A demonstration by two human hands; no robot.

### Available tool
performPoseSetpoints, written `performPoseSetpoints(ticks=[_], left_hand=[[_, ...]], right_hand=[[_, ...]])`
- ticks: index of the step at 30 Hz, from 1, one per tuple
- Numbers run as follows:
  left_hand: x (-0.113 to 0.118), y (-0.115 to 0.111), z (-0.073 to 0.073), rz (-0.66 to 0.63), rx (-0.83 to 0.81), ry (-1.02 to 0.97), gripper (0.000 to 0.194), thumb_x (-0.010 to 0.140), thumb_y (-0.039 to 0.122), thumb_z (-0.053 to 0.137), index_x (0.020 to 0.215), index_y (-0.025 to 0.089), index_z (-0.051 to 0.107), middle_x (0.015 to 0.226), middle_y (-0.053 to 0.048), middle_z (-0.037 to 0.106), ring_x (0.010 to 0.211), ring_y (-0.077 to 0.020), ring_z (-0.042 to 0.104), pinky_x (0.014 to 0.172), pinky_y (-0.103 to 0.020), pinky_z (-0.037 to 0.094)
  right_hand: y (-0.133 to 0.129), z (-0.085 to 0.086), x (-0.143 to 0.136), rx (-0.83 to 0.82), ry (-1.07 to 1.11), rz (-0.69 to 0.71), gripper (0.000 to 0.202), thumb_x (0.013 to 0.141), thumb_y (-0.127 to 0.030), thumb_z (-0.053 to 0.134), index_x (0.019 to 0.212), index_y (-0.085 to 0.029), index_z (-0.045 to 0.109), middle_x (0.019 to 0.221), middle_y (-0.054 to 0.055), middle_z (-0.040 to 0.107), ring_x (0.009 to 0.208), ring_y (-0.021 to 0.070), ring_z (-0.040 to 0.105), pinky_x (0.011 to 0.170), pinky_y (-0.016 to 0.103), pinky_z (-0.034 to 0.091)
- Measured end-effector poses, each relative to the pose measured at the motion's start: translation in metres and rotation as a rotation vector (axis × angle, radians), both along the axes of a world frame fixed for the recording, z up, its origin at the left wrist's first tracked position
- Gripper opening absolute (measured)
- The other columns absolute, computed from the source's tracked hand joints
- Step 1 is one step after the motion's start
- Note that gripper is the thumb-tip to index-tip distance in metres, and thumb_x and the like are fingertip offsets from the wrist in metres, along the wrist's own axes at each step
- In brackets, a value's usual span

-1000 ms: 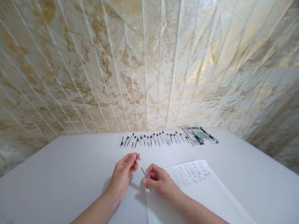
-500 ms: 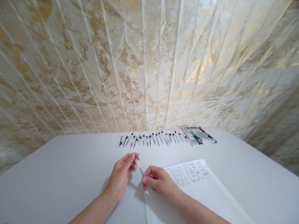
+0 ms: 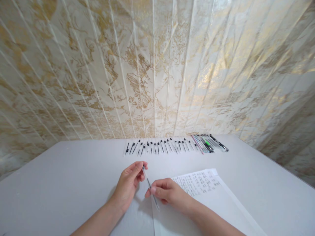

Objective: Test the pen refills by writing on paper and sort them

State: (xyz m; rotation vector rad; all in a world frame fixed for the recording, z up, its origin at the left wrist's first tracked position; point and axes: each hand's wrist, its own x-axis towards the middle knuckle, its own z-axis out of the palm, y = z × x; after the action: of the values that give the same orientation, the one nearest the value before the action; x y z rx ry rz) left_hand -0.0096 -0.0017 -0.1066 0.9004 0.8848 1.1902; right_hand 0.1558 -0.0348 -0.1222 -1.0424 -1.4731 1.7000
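Note:
A thin clear pen with a dark core slants between my two hands above the grey table. My left hand pinches its upper end between thumb and fingers. My right hand grips it lower down with thumb and forefinger, and the tip pokes out below, over the left edge of a white sheet of paper with handwriting at its top.
A long row of clear pens with dark tips lies along the table's back edge. A bunch of darker and coloured pens lies at its right end. A gold-patterned curtain hangs behind the table.
My right hand has slid a little up and along the pen, so more of the tip now shows below it. My left hand has kept its place.

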Motion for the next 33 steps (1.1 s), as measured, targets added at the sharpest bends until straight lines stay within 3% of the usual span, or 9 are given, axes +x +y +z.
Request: performPoseSetpoints(ticks=[2,7,9,16,19,23,26,33], left_hand=[[0.0,0.0,0.001,0.001,-0.018,-0.008,0.031,0.07,0.044,0.074,0.077,0.015,0.069,0.075,0.001,0.058,0.053,-0.0042,0.042,0.051,-0.014,0.038],[0.002,-0.002,0.007,0.024,-0.035,-0.04,0.03,0.067,0.043,0.076,0.073,0.015,0.068,0.072,0.002,0.057,0.052,-0.0043,0.042,0.051,-0.015,0.039],[0.002,-0.003,0.009,0.022,-0.032,-0.04,0.03,0.066,0.043,0.077,0.072,0.015,0.068,0.072,0.003,0.058,0.051,-0.0038,0.041,0.051,-0.015,0.038],[0.001,-0.002,0.008,-0.033,-0.066,-0.021,0.032,0.067,0.046,0.075,0.072,0.015,0.068,0.054,0.005,0.051,0.047,-0.0054,0.037,0.049,-0.016,0.034],[0.001,-0.003,0.006,-0.014,-0.049,-0.008,0.032,0.067,0.046,0.075,0.071,0.016,0.066,0.055,0.005,0.051,0.048,-0.0056,0.038,0.05,-0.016,0.034],[0.002,-0.003,0.009,-0.002,-0.032,0.026,0.036,0.066,0.05,0.075,0.069,0.015,0.065,0.05,0.006,0.047,0.049,-0.0062,0.036,0.05,-0.015,0.033],[0.003,-0.004,0.013,-0.049,-0.057,0.02,0.039,0.065,0.053,0.075,0.068,0.015,0.065,0.045,0.007,0.04,0.047,-0.0061,0.031,0.048,-0.015,0.029],[0.002,-0.014,0.02,-0.216,-0.095,-0.079,0.034,0.076,0.048,0.068,0.069,0.015,0.064,0.044,0.008,0.035,0.046,-0.006,0.028,0.048,-0.015,0.03]], right_hand=[[-0.002,0.004,-0.001,-0.01,0.043,0.036,0.045,0.079,-0.058,0.058,0.08,-0.013,0.066,0.051,-0.008,0.03,0.047,0.0066,0.025,0.047,0.023,0.02],[-0.005,0.003,-0.008,0.055,-0.072,-0.15,0.043,0.062,-0.051,0.077,0.068,-0.017,0.051,0.052,-0.009,0.035,0.05,0.0068,0.028,0.048,0.023,0.02],[-0.004,0.001,-0.008,0.031,-0.07,-0.159,0.044,0.062,-0.053,0.076,0.064,-0.018,0.048,0.051,-0.009,0.035,0.048,0.0063,0.027,0.047,0.023,0.019],[-0.003,0.007,0.0,-0.159,0.206,0.13,0.042,0.076,-0.053,0.066,0.077,-0.012,0.067,0.052,-0.007,0.033,0.047,0.0057,0.024,0.046,0.021,0.022],[-0.004,0.009,-0.001,-0.138,0.178,0.113,0.041,0.075,-0.053,0.067,0.08,-0.012,0.068,0.05,-0.009,0.031,0.046,0.0055,0.025,0.045,0.021,0.022],[-0.006,0.01,-0.003,-0.076,0.094,0.05,0.042,0.067,-0.054,0.074,0.066,-0.013,0.062,0.056,-0.005,0.048,0.045,0.004,0.03,0.043,0.02,0.021],[-0.008,0.011,-0.004,-0.111,0.159,0.106,0.041,0.071,-0.052,0.071,0.071,-0.011,0.067,0.065,0.0,0.057,0.048,0.0042,0.033,0.046,0.02,0.025],[-0.017,0.023,-0.001,-0.24,0.299,0.294,0.049,0.067,-0.057,0.071,0.072,-0.008,0.069,0.061,0.001,0.055,0.045,0.0058,0.041,0.046,0.022,0.029]])
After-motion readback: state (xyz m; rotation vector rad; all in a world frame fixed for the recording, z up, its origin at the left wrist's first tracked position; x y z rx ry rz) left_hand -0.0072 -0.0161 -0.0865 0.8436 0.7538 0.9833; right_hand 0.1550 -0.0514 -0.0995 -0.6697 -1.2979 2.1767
